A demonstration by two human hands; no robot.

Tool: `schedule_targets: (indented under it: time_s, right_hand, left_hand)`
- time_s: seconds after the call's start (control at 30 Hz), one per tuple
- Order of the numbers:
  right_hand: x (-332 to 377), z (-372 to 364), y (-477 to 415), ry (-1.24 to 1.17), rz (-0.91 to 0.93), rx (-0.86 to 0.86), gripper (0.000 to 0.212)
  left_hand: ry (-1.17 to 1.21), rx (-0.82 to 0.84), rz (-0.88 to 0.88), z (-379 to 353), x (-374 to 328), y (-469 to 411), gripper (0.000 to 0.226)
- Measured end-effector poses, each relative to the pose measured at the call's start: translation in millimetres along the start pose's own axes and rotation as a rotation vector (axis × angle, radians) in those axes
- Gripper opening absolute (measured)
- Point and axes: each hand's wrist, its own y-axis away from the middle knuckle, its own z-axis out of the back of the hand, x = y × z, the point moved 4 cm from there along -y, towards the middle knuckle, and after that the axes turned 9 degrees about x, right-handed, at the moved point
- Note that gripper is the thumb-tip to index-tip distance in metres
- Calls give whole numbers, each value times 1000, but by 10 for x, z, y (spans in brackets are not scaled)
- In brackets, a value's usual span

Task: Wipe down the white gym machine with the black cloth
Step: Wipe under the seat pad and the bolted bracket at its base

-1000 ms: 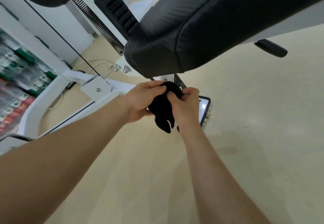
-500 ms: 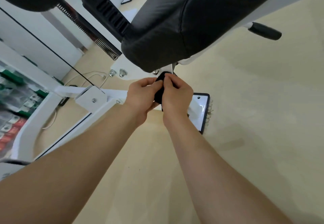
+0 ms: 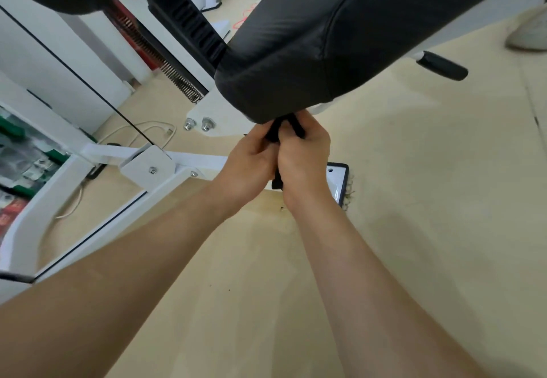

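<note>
Hands: I see the left hand (image 3: 251,161) and the right hand (image 3: 302,155) pressed knuckle to knuckle, both clenched round the black cloth (image 3: 276,134).
Cloth: bunched between my two palms; one end pokes out past the fingertips, and a short tail hangs down between the wrists.
Cloth position: its upper end sits right under the front lip of the black seat pad (image 3: 325,37); I cannot tell whether it touches the metal there.
Machine: the white gym machine (image 3: 195,159) shows a crossbar running left from behind my left hand to a bolted bracket.
Foot plate (image 3: 338,180): glossy white, dark-edged, just right of my right wrist.
Base plate (image 3: 213,117): white, with two bolts, just left of the cloth's top.
Further out: a thin black cable (image 3: 88,86) and a coil spring (image 3: 180,86) at left, a black handle grip (image 3: 442,65) at right.
Floor (image 3: 414,215): beige, with a white cord (image 3: 169,132) lying at left.
</note>
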Motion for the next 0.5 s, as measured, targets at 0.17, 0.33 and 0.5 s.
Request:
schedule_targets:
  time_s: [0.17, 0.33, 0.5]
  right_hand:
    - [-552, 96, 78, -301, -327, -148, 36]
    - [-793, 277, 63, -532, -515, -141, 27]
    - [-598, 192, -49, -631, -407, 74, 36]
  left_hand:
    - [-507, 206, 162, -61, 316, 38, 60]
    - [-463, 198, 99, -224, 439, 6, 33]
    - [-52, -175, 93, -78, 283, -10, 33]
